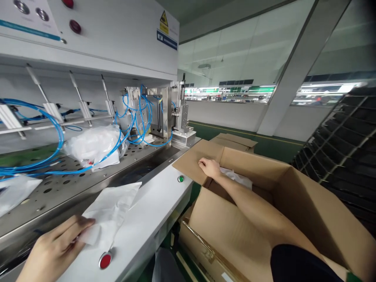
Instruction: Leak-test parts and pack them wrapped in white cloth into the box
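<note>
My left hand [55,250] pinches a thin white sheet [111,211] at the bottom left, above the white front panel of a machine [147,207]. The sheet's far end lies loosely towards the steel bench. My right hand [209,168] reaches across a large open cardboard box [305,196] and rests on the edge of its near-left flap. Just past that hand, crumpled white material [236,177] lies inside the box. My forearm hides part of the box's interior.
A perforated steel bench [67,184] holds a clear bag of white items [92,145], with blue pneumatic tubes [141,125] running across the machine behind it. The panel has green [180,179] and red [105,260] buttons. Another cardboard box [232,141] stands beyond, beside a black rack [340,145].
</note>
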Tool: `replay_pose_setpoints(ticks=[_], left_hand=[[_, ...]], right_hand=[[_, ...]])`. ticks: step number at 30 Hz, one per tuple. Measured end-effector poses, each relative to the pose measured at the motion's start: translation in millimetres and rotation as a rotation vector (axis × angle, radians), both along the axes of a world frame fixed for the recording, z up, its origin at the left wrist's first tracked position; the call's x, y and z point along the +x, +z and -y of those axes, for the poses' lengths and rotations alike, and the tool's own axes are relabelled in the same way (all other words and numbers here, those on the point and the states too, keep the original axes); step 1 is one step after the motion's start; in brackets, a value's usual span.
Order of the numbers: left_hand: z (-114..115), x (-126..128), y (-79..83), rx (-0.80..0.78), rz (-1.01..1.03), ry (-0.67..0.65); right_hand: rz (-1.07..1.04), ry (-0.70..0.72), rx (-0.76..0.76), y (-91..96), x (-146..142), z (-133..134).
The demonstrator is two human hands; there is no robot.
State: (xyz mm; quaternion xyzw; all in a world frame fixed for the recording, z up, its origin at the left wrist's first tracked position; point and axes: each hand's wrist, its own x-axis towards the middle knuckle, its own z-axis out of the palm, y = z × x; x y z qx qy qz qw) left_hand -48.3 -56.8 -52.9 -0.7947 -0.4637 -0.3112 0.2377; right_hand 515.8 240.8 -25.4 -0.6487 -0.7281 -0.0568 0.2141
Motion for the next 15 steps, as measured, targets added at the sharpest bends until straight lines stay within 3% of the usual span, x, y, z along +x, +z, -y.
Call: replay_pose_setpoints(ticks=[6,15], left_hand=[[-1.4,-4.4,-7.8,0.012,-0.011,0.025],[-0.9,-2.4,-6.8,0.015,0.007,0.022]], right_hand=[[-0.003,-0.021,-0.017,2.5,-2.2,2.6],[-0.005,-0.010,-0.021,3.0,-2.2,2.2]])
